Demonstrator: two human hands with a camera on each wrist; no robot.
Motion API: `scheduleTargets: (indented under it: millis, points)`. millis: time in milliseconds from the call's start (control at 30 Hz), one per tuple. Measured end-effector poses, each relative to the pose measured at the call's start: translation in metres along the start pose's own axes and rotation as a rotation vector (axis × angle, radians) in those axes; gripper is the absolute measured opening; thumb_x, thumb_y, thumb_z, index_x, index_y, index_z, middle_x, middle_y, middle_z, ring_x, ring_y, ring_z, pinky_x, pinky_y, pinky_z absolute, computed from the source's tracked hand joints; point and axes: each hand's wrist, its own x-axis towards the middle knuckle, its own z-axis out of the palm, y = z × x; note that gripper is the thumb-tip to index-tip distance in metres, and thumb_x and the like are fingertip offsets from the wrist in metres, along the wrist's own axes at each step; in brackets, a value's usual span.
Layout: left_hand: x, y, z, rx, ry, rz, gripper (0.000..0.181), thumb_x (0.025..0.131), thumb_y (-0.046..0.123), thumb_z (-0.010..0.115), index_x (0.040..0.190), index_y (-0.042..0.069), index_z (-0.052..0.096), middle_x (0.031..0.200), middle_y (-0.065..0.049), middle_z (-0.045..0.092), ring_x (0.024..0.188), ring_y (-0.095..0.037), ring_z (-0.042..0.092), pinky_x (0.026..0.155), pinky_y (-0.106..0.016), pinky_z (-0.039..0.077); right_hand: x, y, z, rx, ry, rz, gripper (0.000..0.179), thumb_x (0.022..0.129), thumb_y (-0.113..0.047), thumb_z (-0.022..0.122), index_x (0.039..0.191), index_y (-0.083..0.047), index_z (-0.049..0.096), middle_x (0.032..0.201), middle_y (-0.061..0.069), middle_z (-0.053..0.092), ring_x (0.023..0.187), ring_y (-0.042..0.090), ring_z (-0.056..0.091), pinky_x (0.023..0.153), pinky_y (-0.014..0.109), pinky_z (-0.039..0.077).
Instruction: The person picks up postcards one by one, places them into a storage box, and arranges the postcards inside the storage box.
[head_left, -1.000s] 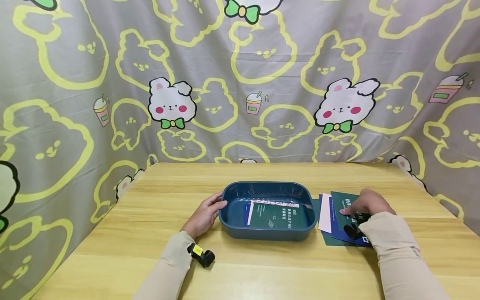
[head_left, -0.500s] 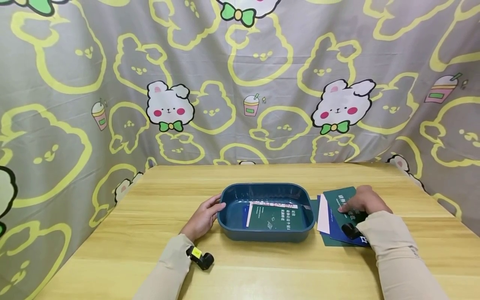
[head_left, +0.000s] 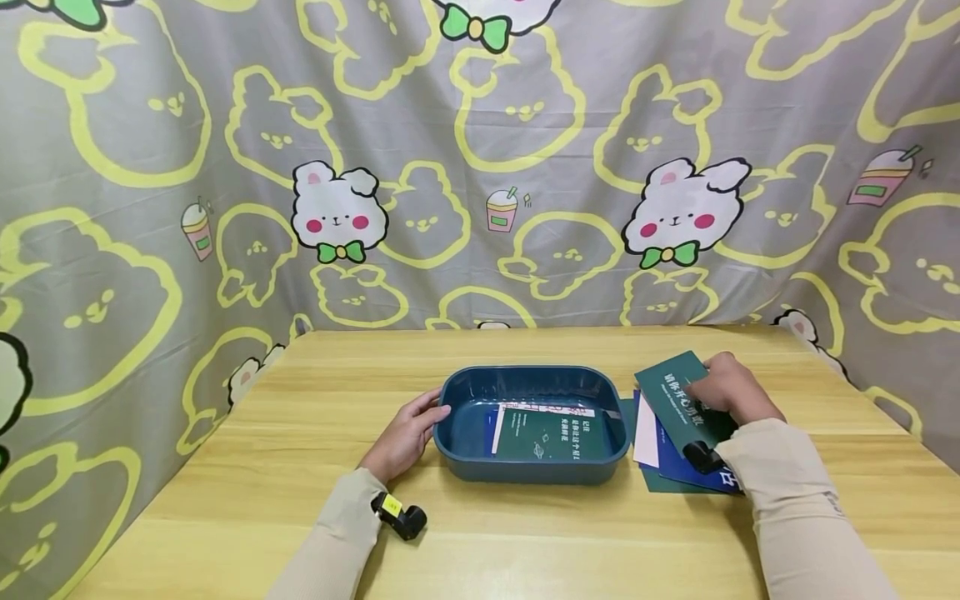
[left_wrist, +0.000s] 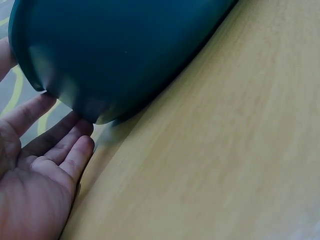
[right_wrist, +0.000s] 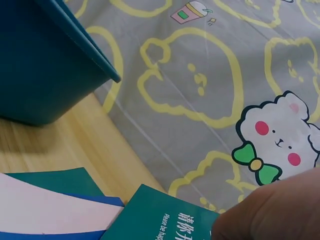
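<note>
A dark teal plastic basin (head_left: 532, 472) stands mid-table. My left hand (head_left: 399, 440) holds its left end, thumb over the rim and fingers (left_wrist: 75, 150) against the outer wall. Inside lie a green printed card (head_left: 517, 433), a blue one and a pale one. To the right, my right hand (head_left: 741, 393) pinches a green card (head_left: 670, 390) with white lettering, thumb on top; its far edge is tilted over the pile. Below it are a pale pink card (head_left: 646, 442), a blue card (head_left: 686, 472) and another green card (head_left: 663, 482). Fingers under the held card are hidden.
The wooden table (head_left: 480, 542) ends at the back against a grey cartoon-print curtain (head_left: 442, 125), which also hangs at both sides. The card pile sits close beside the basin's right end. A black wrist camera (head_left: 402, 517) is strapped to each sleeve.
The green card in my right hand has come up off the pile, turning and shifting slightly left and away. More of the blue card shows below. My left hand stays at the basin.
</note>
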Motion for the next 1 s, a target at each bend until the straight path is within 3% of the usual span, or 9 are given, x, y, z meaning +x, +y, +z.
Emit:
scheduleTargets:
  millis: [300, 667, 1000]
  points:
    - [0.0, 0.0, 0.0, 0.002, 0.001, 0.002, 0.057, 0.1, 0.014, 0.051, 0.148, -0.006, 0.028, 0.151, -0.026, 0.029, 0.139, -0.035, 0.029, 0.114, -0.044, 0.024, -0.004, -0.012, 0.002, 0.05, 0.044, 0.007, 0.071, 0.091, -0.011, 0.056, 0.141, 0.017, 0.014, 0.114, 0.035, 0.038, 0.085, 0.037, 0.053, 0.056, 0.039, 0.055]
    - [0.001, 0.001, -0.001, 0.001, -0.009, -0.006, 0.057, 0.1, 0.014, 0.051, 0.148, -0.006, 0.027, 0.151, -0.026, 0.028, 0.139, -0.035, 0.029, 0.114, -0.043, 0.025, -0.006, -0.023, 0.004, 0.038, 0.085, 0.009, 0.069, 0.093, -0.012, 0.056, 0.142, 0.013, 0.015, 0.114, 0.035, 0.038, 0.088, 0.039, 0.051, 0.056, 0.037, 0.054]
    - [0.001, 0.001, 0.0, 0.006, -0.004, -0.002, 0.057, 0.1, 0.014, 0.051, 0.148, -0.006, 0.028, 0.151, -0.026, 0.029, 0.139, -0.035, 0.029, 0.113, -0.043, 0.026, -0.008, -0.032, 0.003, 0.03, 0.12, -0.037, 0.067, 0.091, -0.011, 0.057, 0.141, 0.012, 0.017, 0.112, 0.035, 0.04, 0.088, 0.038, 0.053, 0.056, 0.036, 0.055]
